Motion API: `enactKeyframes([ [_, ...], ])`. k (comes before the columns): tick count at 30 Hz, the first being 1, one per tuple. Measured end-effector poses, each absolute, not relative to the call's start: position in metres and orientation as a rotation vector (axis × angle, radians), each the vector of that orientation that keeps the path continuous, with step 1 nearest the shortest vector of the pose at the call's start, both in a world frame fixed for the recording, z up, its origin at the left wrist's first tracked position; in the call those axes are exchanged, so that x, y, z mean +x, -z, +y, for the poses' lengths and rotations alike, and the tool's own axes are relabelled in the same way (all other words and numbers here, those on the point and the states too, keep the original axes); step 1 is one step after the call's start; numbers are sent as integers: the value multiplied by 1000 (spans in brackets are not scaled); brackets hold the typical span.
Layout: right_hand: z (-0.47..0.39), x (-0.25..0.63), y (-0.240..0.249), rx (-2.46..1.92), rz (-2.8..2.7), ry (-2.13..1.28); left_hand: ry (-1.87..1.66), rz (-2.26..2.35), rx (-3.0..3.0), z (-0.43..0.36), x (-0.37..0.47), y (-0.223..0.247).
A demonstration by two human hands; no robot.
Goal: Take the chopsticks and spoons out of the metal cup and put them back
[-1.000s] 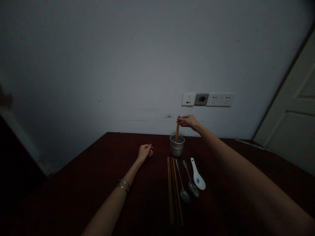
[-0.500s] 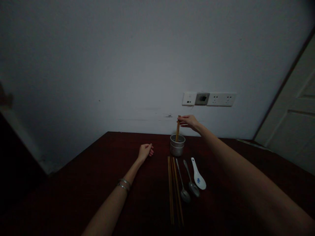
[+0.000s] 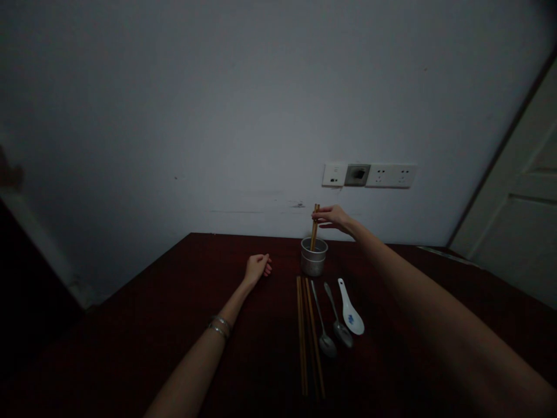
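Note:
My right hand (image 3: 332, 217) pinches a pair of chopsticks (image 3: 314, 232) near their upper ends. Their lower ends are inside a metal cup (image 3: 313, 264), where the rim hides the tips. Loosely curled, my left hand (image 3: 258, 267) rests on the table to the left of the cup, with nothing visible in it. In front of the cup lie several wooden chopsticks (image 3: 301, 337) side by side. To their right are a long-handled metal spoon (image 3: 326, 345), a second metal spoon (image 3: 343, 334) and a white ceramic spoon (image 3: 352, 319) with a blue mark.
The dark red table (image 3: 174, 302) reaches back to a pale wall (image 3: 217, 145). Sockets and a switch panel (image 3: 369, 175) are mounted on the wall behind the cup. A white door (image 3: 517, 209) stands at the right. Something dark and blurred (image 3: 11, 171) shows at the left edge.
The chopsticks in my right hand have spread slightly apart at the top, and the fingers have shifted a little on them. My left hand and the laid-out utensils look unmoved.

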State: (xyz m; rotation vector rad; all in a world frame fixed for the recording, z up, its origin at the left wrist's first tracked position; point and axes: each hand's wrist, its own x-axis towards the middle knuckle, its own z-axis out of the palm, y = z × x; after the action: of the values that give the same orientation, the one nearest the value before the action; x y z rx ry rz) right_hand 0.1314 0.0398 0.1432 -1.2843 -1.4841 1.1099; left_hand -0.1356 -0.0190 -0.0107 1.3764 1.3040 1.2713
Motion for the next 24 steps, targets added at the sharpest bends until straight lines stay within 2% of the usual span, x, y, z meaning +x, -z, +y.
enactKeyframes([
  [24,32,143,-140,-1383,-1563,-1230,-1261,1323,1388,-18,-136,11],
])
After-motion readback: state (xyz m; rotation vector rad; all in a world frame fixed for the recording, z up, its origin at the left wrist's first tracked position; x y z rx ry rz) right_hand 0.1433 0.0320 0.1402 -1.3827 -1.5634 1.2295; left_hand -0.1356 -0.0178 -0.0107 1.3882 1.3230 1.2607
